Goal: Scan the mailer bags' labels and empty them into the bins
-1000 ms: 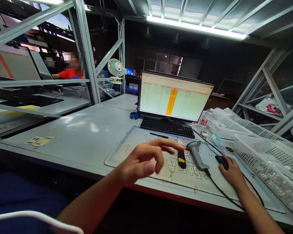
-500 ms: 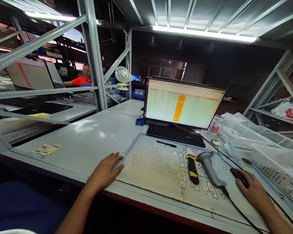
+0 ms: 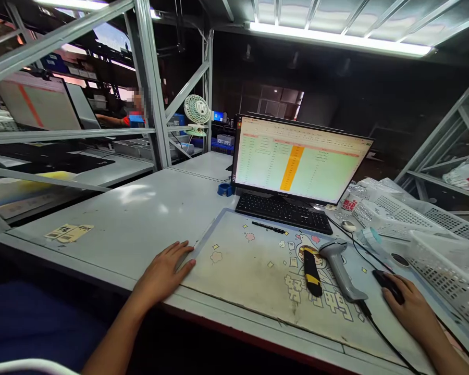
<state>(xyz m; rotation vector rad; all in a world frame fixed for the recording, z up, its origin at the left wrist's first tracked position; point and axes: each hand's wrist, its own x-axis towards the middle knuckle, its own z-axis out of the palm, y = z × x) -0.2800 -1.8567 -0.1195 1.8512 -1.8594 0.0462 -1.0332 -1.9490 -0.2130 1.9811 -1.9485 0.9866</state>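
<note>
My left hand lies flat on the white table, fingers stretched and thumb apart, at the left edge of the printed desk mat. Nothing is in it. Over at the right, my right hand rests on a black computer mouse with its fingers curved round it. Left of the mouse are a grey barcode scanner and a black-and-yellow box cutter. A black pen lies near the black keyboard. Behind these stands a monitor showing a spreadsheet with an orange column.
White perforated baskets line the right side, with a tape roll beside them. Paper labels lie on the table's left. A blue tape holder sits by the monitor. Beyond the metal frame is another person.
The camera view has shifted slightly. On the screen, the outlined cell appears a little further right and sharper. Both hands stay in place on the table and mouse.
</note>
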